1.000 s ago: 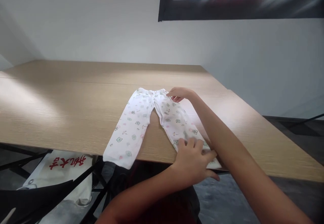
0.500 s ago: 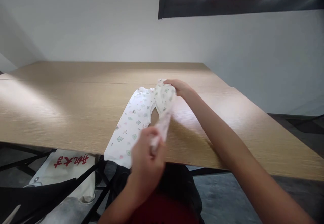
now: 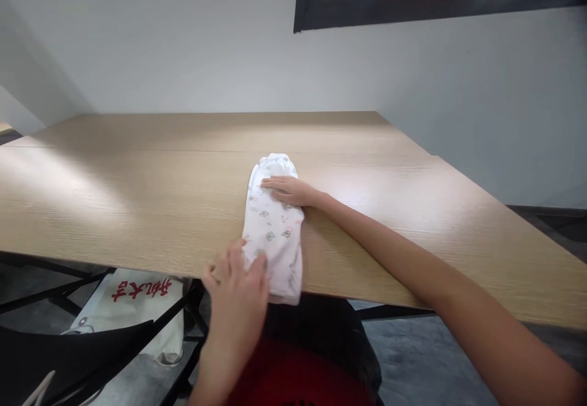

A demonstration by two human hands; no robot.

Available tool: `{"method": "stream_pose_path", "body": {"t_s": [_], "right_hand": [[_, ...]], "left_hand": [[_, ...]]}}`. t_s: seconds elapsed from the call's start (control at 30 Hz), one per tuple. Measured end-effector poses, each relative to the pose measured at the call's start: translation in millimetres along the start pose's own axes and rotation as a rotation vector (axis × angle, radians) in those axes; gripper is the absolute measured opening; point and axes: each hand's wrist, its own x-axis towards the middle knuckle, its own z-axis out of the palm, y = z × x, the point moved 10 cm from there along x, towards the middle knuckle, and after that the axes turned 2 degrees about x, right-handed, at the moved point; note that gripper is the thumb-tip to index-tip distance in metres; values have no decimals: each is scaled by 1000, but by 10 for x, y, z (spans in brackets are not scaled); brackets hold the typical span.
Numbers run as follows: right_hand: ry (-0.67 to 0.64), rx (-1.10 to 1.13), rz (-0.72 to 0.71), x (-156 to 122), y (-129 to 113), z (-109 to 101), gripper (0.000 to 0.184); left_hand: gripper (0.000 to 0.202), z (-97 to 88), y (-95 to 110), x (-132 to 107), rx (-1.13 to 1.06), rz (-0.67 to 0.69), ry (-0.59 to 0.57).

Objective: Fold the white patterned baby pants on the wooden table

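Note:
A pair of small white trousers (image 3: 275,228) with a pale printed pattern lies on the wooden table (image 3: 137,198), folded lengthwise so one leg covers the other. The leg ends hang slightly over the near edge. My right hand (image 3: 288,190) rests flat on the upper half of the trousers, fingers spread. My left hand (image 3: 236,284) is at the table's near edge, its fingers and thumb touching the lower left side of the trousers.
Under the table at the left lies a white bag with red lettering (image 3: 137,308) beside black frame bars. A dark window frame (image 3: 413,2) sits high on the grey wall. A red and dark garment (image 3: 302,369) is on my lap.
The right trouser leg was lifted by both hands and folded leftward onto the left leg. Both hands now press on the folded trousers.

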Motion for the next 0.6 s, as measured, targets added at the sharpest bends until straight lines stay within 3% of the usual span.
{"method": "stream_pose_path", "body": {"t_s": [0.1,0.23,0.3,0.37,0.4,0.47,0.53,0.6], "right_hand": [[45,145,-9,-111,106,-173,41],[71,324,134,-172,174,-256,38],[65,382,160,-145,120,-231,38],[23,385,115,-94,30,-164,38],[-10,339,80,-73,-4,-121,39],[-67,169,54,-59,25,-43,43],[-76,-1,123,-77,192,-30,47],[-57,-78,233,-118,387,-63,49]], "left_hand": [[22,2,283,50,-105,171,-31],[29,258,527,618,-191,487,-323],[34,375,468,1063,-127,392,-359],[44,470,504,1261,-81,299,-351],[48,514,563,1215,-67,272,-346],[52,581,721,858,-49,264,-333],[57,486,908,326,-60,364,-195],[76,331,933,-138,-68,430,-29]]}}
